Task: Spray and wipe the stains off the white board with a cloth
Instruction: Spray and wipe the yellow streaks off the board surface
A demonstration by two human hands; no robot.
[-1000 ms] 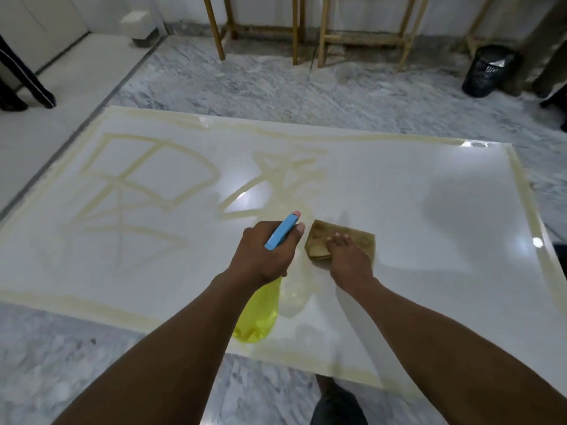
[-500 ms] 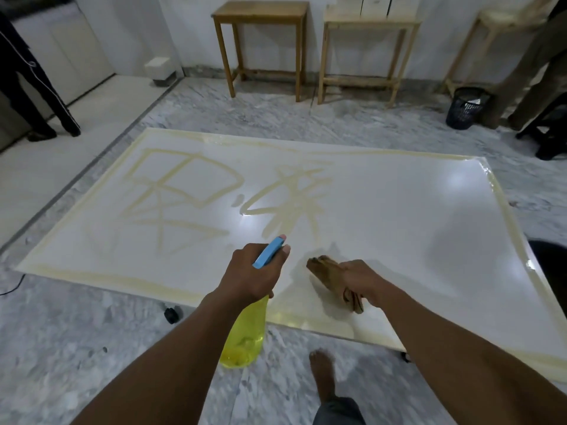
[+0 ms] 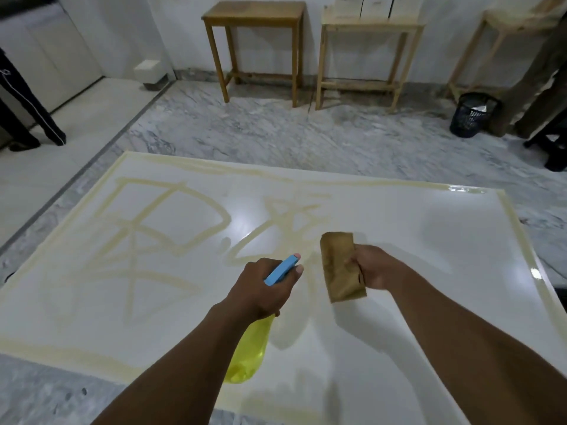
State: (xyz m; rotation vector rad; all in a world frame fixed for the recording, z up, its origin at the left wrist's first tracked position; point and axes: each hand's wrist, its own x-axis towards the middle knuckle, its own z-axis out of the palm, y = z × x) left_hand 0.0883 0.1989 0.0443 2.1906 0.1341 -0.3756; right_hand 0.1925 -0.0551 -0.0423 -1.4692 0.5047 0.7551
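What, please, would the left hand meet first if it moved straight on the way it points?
Likely the yellowish stain on the white board; nothing else intervenes, though depth is unclear.

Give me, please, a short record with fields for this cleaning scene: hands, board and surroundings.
white board: flat on the marble floor
stains: yellowish strokes across the left half and along the edges; right part looks mostly clean
left hand: grips the spray bottle, blue head aimed forward
right hand: holds the brown cloth, folded
background: wooden table and black bin by the wall
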